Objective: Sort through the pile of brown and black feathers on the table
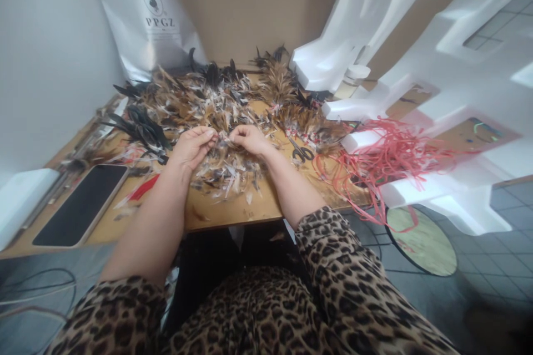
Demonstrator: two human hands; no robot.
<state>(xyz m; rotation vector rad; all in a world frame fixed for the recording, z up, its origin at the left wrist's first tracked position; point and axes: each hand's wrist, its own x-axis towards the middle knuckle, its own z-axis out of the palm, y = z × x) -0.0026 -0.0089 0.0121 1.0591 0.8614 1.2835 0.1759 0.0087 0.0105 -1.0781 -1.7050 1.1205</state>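
Observation:
Over a pile of loose brown, black and whitish feathers (227, 175), my two hands meet with their fingertips a short gap apart. My left hand (194, 147) pinches with thumb and forefinger, its other fingers curled. Opposite it, my right hand (250, 138) is closed in a pinch too. A small pale feather (223, 137) shows between the fingertips; its ends are hard to make out. Just left of my left hand lies a bunch of black feathers (144, 130). To the right of my right hand, dark-handled scissors (303, 152) rest on the wooden table (237, 212).
A phone (83, 205) lies at the table's left. White foam pieces (449, 197) and tangled red ribbon (395, 150) crowd the right side. A lidded jar (352, 82) stands among the foam. Behind the feathers are a silvery bag (154, 47) and a cardboard panel (258, 11).

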